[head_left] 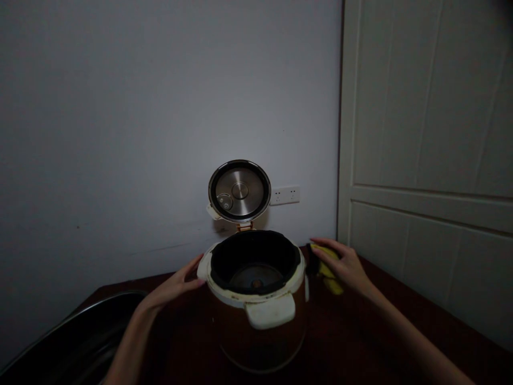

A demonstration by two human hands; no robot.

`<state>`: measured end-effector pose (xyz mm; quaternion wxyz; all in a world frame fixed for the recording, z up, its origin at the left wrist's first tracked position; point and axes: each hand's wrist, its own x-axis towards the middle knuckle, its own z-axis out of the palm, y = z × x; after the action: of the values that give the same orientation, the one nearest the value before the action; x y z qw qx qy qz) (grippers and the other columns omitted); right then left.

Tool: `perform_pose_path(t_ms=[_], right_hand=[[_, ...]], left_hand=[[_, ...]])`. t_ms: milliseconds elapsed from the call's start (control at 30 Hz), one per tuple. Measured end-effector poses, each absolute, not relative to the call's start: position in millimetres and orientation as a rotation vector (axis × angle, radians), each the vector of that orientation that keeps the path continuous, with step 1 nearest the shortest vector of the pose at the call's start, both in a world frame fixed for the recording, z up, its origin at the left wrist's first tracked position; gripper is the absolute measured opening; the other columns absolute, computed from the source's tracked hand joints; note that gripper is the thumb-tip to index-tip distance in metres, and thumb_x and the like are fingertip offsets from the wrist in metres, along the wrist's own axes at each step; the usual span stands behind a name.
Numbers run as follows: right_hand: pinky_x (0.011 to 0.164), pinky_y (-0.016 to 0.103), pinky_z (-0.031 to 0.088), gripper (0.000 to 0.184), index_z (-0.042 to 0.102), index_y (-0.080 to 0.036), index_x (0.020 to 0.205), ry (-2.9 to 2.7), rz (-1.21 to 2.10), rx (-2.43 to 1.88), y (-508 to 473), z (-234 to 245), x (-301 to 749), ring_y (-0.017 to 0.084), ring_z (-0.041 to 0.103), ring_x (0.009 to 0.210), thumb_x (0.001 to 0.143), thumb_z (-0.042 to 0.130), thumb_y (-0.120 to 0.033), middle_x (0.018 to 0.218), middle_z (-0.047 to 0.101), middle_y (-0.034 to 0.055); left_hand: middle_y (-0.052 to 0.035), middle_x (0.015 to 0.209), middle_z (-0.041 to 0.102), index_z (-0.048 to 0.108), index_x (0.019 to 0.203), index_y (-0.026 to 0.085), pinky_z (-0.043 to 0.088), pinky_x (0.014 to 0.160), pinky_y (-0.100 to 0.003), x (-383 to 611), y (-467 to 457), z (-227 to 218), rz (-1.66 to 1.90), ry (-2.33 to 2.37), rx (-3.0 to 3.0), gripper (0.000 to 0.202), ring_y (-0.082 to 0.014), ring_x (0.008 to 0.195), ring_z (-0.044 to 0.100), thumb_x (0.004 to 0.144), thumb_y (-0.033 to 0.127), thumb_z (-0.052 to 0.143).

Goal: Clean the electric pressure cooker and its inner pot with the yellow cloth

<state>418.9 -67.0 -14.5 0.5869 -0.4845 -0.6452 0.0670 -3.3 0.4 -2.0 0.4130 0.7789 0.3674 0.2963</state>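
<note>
Head view, only one. Light poor. The cooker (252,315), brown-bodied with a pale rim, stands upright mid-scene at the near side, mouth open. Its lid (240,195) is tipped up on the hinge at the far side, metal face toward me. Down in the dark well I make out a round plate (256,277) with a small piece at its centre.

My left hand (174,289) has the pale side handle (203,267) between thumb and fingers, a narrow hold. My right hand (349,267) is closed round a yellow-and-black bundle (331,280), probably cloth, just beside the cooker's right flank; contact between bundle and cooker I cannot tell.

Handling, my judgement: left hold firm and low on the handle so the body can't swivel; bundle gathered, no loose end dangling; right wrist clear of the raised lid.

Surface: dark red tabletop (344,331), details lost in shadow. Near left, a large dark vessel (80,334) with a shiny rim, cut by the view's edge. Far: pale wall (120,107), lightly marked; socket plate (285,195) right of the lid. Right side: tall white panelling (425,133), door or cupboard unclear.
</note>
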Motion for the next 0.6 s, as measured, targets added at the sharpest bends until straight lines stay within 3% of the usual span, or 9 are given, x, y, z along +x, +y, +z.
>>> perform_pose_path(t_ms=[100, 233, 433, 600], right_hand=[[0.08, 0.035, 0.049, 0.029, 0.068, -0.017, 0.093, -1.625, 0.094, -1.056, -52.1, -14.6, 412.7, 0.02, 0.062, 0.087, 0.084, 0.053, -0.041, 0.093, 0.067, 0.0086], [0.076, 0.033, 0.048, 0.024, 0.068, -0.018, 0.085, -1.721, 0.108, -1.039, -50.3, -21.3, 407.8, 0.018, 0.061, 0.081, 0.087, 0.051, -0.036, 0.085, 0.066, 0.0065], [0.074, 0.032, 0.049, 0.017, 0.065, -0.02, 0.087, -1.755, 0.083, -0.919, -81.8, -29.5, 391.6, 0.018, 0.061, 0.082, 0.087, 0.052, -0.031, 0.089, 0.064, 0.0066], [0.072, 0.034, 0.05, 0.016, 0.064, -0.019, 0.084, -1.644, -0.013, -0.926, -78.6, -36.5, 385.2, 0.019, 0.061, 0.079, 0.087, 0.053, -0.029, 0.083, 0.063, 0.0067]], left_hand=[[-0.0058, 0.15, 0.025, 0.027, 0.143, 0.025, 0.018, 0.113, -0.043, -2.0, -1.2, -0.2, 0.75, 0.941, 1.967, 0.077, -0.0252, 0.137, 0.024, 0.076, 0.041, 0.064], [-0.0052, 0.149, 0.026, 0.028, 0.142, 0.025, 0.019, 0.112, -0.044, -1.2, -2.3, 0.8, 0.753, 0.941, 1.975, 0.076, -0.025, 0.137, 0.025, 0.077, 0.041, 0.063], [-0.0071, 0.15, 0.024, 0.028, 0.142, 0.023, 0.019, 0.113, -0.045, -0.9, -2.7, 0.8, 0.761, 1.007, 1.947, 0.08, -0.0263, 0.137, 0.023, 0.074, 0.042, 0.066], [-0.0062, 0.148, 0.03, 0.031, 0.141, 0.023, 0.021, 0.112, -0.044, 2.4, -5.4, 2.2, 0.766, 0.941, 1.943, 0.075, -0.0257, 0.135, 0.029, 0.076, 0.04, 0.064]])
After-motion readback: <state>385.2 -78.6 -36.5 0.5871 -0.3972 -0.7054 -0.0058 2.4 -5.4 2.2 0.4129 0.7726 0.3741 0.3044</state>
